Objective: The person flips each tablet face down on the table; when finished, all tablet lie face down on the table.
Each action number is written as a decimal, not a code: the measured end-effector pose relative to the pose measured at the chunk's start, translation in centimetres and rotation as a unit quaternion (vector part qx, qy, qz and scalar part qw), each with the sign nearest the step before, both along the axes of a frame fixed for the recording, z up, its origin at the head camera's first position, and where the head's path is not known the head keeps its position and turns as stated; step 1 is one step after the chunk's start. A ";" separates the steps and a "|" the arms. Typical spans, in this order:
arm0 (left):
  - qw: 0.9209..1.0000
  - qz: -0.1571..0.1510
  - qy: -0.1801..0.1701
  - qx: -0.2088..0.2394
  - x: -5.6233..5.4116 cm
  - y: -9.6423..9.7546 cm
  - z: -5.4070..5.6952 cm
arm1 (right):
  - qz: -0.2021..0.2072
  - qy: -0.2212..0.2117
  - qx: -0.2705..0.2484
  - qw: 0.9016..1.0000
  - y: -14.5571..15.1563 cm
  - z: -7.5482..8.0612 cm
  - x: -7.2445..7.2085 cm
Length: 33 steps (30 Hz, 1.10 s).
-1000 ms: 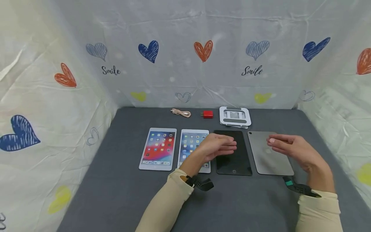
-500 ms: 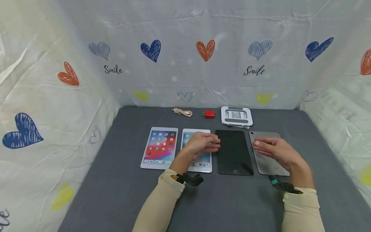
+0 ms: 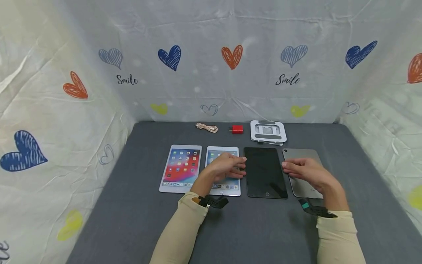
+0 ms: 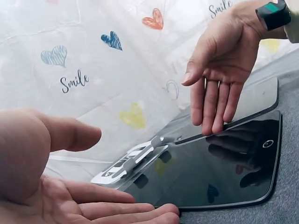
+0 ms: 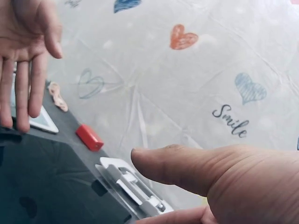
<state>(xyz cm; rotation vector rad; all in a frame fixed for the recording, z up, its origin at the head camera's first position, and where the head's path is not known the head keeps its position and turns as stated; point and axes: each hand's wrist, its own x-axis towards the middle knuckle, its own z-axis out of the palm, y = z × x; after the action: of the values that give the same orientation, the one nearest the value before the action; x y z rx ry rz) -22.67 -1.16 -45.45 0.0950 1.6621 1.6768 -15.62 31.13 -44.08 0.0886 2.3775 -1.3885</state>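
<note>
A tablet with a black, unlit screen lies flat on the grey table between my two hands. My left hand is at its left edge, fingers extended and thumb raised apart, partly covering a white tablet with a lit screen. At the right edge is my right hand, its fingers straight, above a grey tablet lying back side up. In the left wrist view the left fingertips lie close against the black tablet's edge; whether either hand touches it I cannot tell.
Another white tablet with a lit screen lies at the far left. Along the back are a coiled beige cable, a red charger plug and a folded white stand. A heart-printed sheet hangs behind.
Both hands have moved left and come down, from above the black and grey tablets to either side of the black one. The tablets have stayed in place.
</note>
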 end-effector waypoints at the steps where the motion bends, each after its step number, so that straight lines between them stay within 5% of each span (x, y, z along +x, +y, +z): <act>1: 1.000 -0.003 -0.002 0.002 0.0 -0.1 0.0 | 0.000 -0.001 0.004 1.000 -0.2 0.1 0.0; 10: 1.000 -0.018 -0.013 0.007 0.0 -0.3 0.0 | -0.023 -0.009 0.010 1.000 -1.4 0.5 0.0; 22: 1.000 -0.006 -0.010 0.006 0.0 0.0 0.2 | -0.063 0.000 -0.081 0.995 -0.4 -0.9 -0.1; 33: 0.999 -0.005 -0.031 0.038 0.4 1.7 -0.9 | -0.022 -0.033 -0.145 0.989 1.9 -1.6 0.5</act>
<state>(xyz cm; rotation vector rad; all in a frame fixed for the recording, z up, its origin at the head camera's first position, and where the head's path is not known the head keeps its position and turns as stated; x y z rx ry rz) -22.32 0.56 -46.33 0.0880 1.5504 1.7187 -15.07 33.04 -45.68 0.1075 2.1070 -1.7078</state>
